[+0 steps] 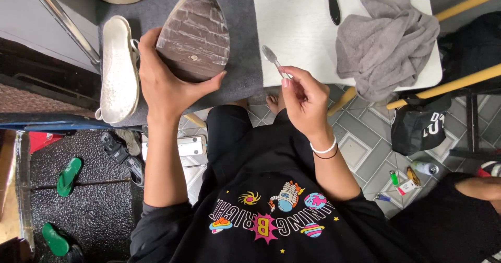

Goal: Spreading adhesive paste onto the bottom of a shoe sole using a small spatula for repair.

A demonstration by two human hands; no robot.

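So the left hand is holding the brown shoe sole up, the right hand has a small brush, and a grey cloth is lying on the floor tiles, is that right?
Not quite. The head view shows the grey cloth lying on the white table, not on the floor tiles. The rest holds: the left hand holds the brown shoe sole up, and the right hand has a small brush.

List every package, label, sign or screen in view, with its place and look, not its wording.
Black bag: on the tiled floor under the table, soft, white print.
Small card: floor at right, white and red.
Spray can: lying on the floor at right, pale with a green band.
Flat device: beside the knee, pale rectangle.
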